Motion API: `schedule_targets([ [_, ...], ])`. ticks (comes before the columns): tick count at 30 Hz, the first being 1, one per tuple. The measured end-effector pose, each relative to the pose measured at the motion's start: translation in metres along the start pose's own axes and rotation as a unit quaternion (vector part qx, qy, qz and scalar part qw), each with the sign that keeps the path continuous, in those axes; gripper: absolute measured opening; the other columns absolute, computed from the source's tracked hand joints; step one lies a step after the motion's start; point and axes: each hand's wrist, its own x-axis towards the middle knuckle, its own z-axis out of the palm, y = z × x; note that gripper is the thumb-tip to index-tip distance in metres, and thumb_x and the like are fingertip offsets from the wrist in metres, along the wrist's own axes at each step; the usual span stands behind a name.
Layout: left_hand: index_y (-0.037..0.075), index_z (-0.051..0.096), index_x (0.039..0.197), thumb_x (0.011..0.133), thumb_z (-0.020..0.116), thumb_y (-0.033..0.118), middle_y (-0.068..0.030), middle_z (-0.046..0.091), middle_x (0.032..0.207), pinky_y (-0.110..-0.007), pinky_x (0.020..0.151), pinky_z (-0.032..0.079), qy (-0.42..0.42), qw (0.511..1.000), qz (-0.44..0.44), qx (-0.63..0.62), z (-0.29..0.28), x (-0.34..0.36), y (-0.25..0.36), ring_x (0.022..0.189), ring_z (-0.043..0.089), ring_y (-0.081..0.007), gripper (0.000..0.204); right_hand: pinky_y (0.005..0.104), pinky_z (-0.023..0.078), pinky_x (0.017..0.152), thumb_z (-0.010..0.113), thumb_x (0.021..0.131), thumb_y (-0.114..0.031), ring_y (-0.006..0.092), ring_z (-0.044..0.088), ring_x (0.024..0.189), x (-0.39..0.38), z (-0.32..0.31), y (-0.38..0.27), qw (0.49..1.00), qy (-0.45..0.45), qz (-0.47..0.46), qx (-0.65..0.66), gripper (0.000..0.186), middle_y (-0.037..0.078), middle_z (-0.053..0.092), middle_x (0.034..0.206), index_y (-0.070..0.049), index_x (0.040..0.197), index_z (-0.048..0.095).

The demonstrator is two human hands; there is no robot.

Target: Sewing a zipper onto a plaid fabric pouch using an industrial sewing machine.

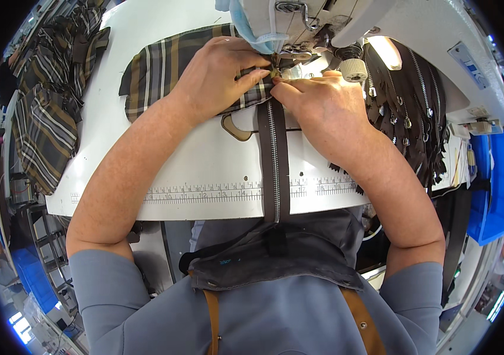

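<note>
While your left hand (222,71) rests on the plaid fabric panel (157,74), thumb and forefinger curved toward the needle area of the sewing machine (441,29), your right hand (331,103) sits just beside it; I cannot tell whether either one pinches the cloth. The metal-toothed zipper (274,154) runs from near your right thumb to the white table's (204,160) front edge. More dark zippers (408,106) lie bunched to your right.
</note>
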Motion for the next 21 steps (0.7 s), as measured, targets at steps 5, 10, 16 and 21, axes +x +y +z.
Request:
schedule_targets([
  [5,0.002,0.073,0.109,0.083,0.073,0.011,-0.0149,0.072,0.111,-0.040,0.093,0.055,-0.024,0.999,0.030,-0.017,-0.010,-0.009,0.022,0.106,0.068,-0.0319,0.028,0.0355,0.053,0.053,0.067,0.074,-0.012,0.0213,0.069,0.062,-0.002,0.000,0.001,1.000,-0.004,-0.002,0.027,0.007,0.003,0.066,0.069,-0.008,0.079,0.064],
  [10,0.004,0.066,0.124,0.076,0.074,0.012,-0.0158,0.065,0.127,-0.040,0.096,0.054,-0.043,0.999,0.023,0.016,-0.010,-0.018,0.030,0.112,0.066,-0.0336,0.048,0.0362,0.054,0.058,0.066,0.075,-0.011,0.0238,0.070,0.067,-0.002,-0.002,0.001,0.998,-0.013,0.017,0.061,0.006,0.005,0.066,0.072,-0.007,0.078,0.063],
  [16,0.006,0.065,0.126,0.075,0.072,0.012,-0.0145,0.064,0.125,-0.040,0.093,0.056,-0.026,0.997,0.044,0.049,-0.002,-0.021,0.026,0.108,0.066,-0.0329,0.051,0.0376,0.054,0.065,0.069,0.079,-0.013,0.0275,0.069,0.073,-0.014,-0.041,0.007,0.991,-0.024,0.007,0.129,0.014,0.010,0.071,0.084,-0.006,0.091,0.070],
  [21,0.007,0.065,0.125,0.075,0.071,0.012,-0.0143,0.064,0.126,-0.041,0.090,0.057,-0.031,0.996,0.055,0.057,-0.001,-0.020,0.027,0.108,0.065,-0.0322,0.051,0.0374,0.052,0.075,0.069,0.089,-0.024,0.0254,0.067,0.079,-0.063,-0.154,0.075,0.960,0.043,0.085,0.263,0.026,0.015,0.074,0.099,-0.001,0.101,0.072],
])
